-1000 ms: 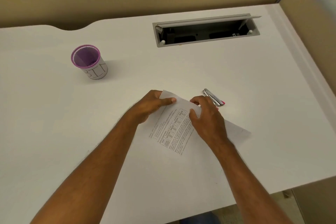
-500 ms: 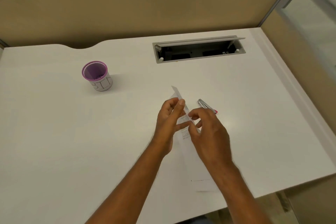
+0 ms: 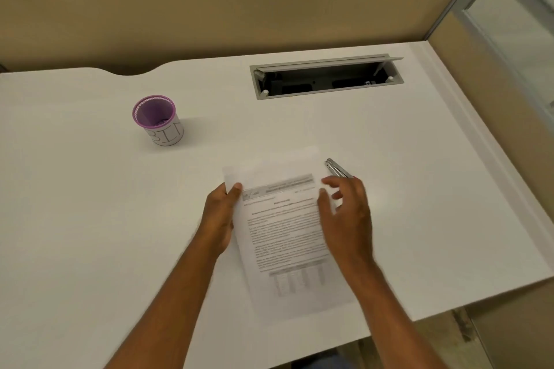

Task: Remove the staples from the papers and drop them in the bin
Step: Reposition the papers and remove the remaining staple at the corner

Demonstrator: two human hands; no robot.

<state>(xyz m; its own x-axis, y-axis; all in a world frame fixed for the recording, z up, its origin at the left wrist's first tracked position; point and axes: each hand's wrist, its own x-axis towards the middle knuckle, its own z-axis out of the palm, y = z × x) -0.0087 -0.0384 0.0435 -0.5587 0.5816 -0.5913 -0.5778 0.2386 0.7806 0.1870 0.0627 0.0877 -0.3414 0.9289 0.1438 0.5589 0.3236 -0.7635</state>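
The printed papers (image 3: 284,234) lie face up on the white desk (image 3: 90,219), text toward me. My left hand (image 3: 220,219) grips their upper left corner, thumb on top. My right hand (image 3: 347,213) hovers over the papers' right edge with fingers spread and nothing in it. A metal staple remover (image 3: 335,168) lies on the desk just beyond my right fingertips. The bin (image 3: 159,120), a small cup with a purple rim and "BIN" written on it, stands at the far left. No staple is discernible in the blur.
An open grey cable tray (image 3: 326,76) is recessed in the desk at the back right. Tan partition walls (image 3: 239,3) close off the back and right sides. The desk's front edge runs just below the papers.
The papers, held up on edge between both hands half a second ago, now lie flat and face up. My right hand has let go and opened.
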